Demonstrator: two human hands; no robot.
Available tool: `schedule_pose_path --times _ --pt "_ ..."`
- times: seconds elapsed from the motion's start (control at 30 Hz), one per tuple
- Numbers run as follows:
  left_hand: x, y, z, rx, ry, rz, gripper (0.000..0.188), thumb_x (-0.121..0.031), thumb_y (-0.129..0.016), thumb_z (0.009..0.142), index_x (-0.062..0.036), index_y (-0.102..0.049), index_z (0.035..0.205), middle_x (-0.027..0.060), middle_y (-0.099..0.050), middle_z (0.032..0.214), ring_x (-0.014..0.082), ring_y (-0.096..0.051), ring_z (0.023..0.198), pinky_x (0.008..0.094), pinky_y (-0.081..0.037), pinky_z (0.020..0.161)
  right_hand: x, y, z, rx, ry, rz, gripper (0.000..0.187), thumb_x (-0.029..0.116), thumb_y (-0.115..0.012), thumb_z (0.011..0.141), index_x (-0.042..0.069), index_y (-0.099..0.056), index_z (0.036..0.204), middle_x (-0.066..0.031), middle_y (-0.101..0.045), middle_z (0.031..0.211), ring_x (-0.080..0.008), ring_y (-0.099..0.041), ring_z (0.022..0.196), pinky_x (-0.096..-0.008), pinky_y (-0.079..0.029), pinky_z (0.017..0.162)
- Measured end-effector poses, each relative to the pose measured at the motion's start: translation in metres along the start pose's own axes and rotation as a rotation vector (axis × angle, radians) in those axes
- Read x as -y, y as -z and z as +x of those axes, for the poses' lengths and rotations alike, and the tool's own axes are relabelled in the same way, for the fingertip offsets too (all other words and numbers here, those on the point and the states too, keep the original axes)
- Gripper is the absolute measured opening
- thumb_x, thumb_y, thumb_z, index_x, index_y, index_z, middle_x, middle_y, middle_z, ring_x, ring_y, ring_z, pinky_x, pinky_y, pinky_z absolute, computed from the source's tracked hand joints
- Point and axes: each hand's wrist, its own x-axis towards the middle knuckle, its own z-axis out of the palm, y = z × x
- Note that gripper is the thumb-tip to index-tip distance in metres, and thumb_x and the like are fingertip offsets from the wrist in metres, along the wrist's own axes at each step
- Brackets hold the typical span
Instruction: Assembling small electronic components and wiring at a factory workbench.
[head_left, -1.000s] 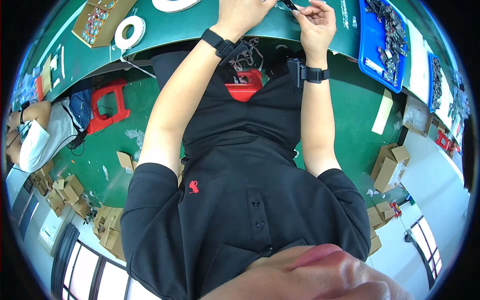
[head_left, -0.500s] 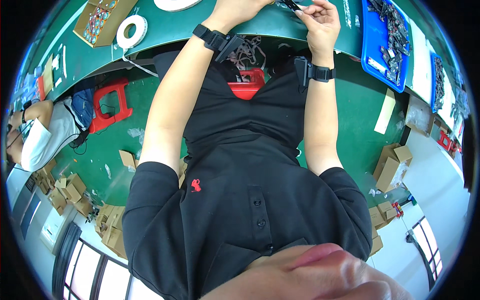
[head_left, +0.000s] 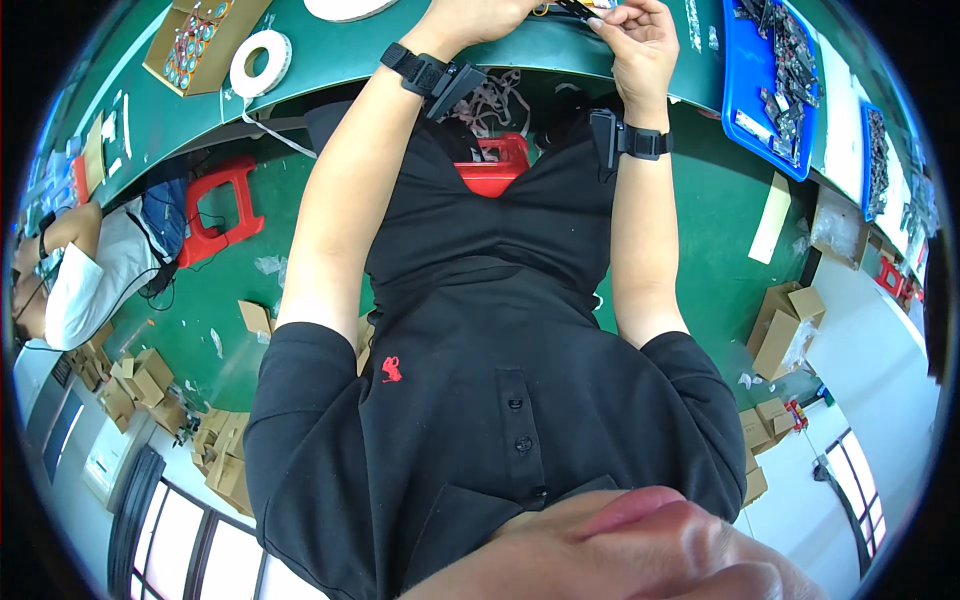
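At the top edge my right hand [head_left: 642,38] pinches the near end of a small, narrow black part [head_left: 576,10] between thumb and fingers. The part's far end runs out of the picture. My left hand [head_left: 482,16] is just to its left, with its fingers drawn together and mostly cut off by the upper edge. What those fingers hold cannot be made out. A thin yellow piece, perhaps a wire, shows between the hands. Both hands are over the near edge of the green table [head_left: 400,62].
To the right lies a blue tray [head_left: 738,130] of black parts, with another blue tray [head_left: 868,200] beyond. At left are a white tape roll [head_left: 236,72] and a cardboard box [head_left: 222,62] of small round parts. A co-worker [head_left: 90,275] sits by a red stool [head_left: 245,225]. Cartons [head_left: 778,335] stand on the floor.
The black part has shifted slightly to the left and down, and more yellow shows beside it. My left hand has moved a little to the left. My right hand has hardly moved.
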Motion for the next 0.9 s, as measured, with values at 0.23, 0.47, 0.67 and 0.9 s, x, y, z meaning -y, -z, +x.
schedule_pose_path --times 0.23,0.47,0.67,0.9 --pt "0.001 -0.003 -0.003 -0.069 -0.152 0.221 0.032 -0.017 -0.082 0.081 -0.0034 -0.064 0.105 0.0136 -0.070 0.092 0.0343 -0.068 0.089 0.0409 -0.053 0.078 -0.008 0.005 0.000 -0.038 0.057 0.046 0.047 -0.017 -0.071 0.082 0.004 -0.055 0.121 -0.0027 -0.060 0.095 -0.0094 -0.059 0.085 -0.0209 -0.051 0.075" --pt "0.008 -0.001 -0.005 -0.027 -0.335 0.452 0.041 -0.030 -0.084 0.079 -0.0080 -0.068 0.110 0.0124 -0.070 0.102 0.0334 -0.065 0.099 0.0438 -0.051 0.087 -0.011 0.017 0.002 -0.169 0.303 -0.189 0.043 -0.017 -0.067 0.087 0.004 -0.056 0.123 -0.0041 -0.061 0.099 -0.0127 -0.063 0.093 -0.0261 -0.053 0.084" --pt "0.007 -0.011 -0.006 -0.158 -0.231 0.514 0.022 -0.031 -0.077 0.084 -0.0110 -0.074 0.092 0.0080 -0.072 0.089 0.0306 -0.067 0.090 0.0431 -0.053 0.079 0.047 -0.008 0.023 0.139 0.537 -0.808 0.028 -0.016 -0.062 0.085 0.001 -0.064 0.107 -0.0096 -0.065 0.096 -0.0188 -0.069 0.089 -0.0302 -0.057 0.081" --pt "-0.006 -0.023 -0.004 -0.229 -0.118 0.535 0.022 -0.031 -0.078 0.081 -0.0102 -0.075 0.086 0.0092 -0.072 0.088 0.0304 -0.067 0.089 0.0433 -0.054 0.078 0.028 0.024 0.027 0.128 0.120 -0.339 0.036 -0.013 -0.062 0.090 0.003 -0.059 0.121 -0.0058 -0.066 0.096 -0.0147 -0.065 0.089 -0.0277 -0.055 0.080"
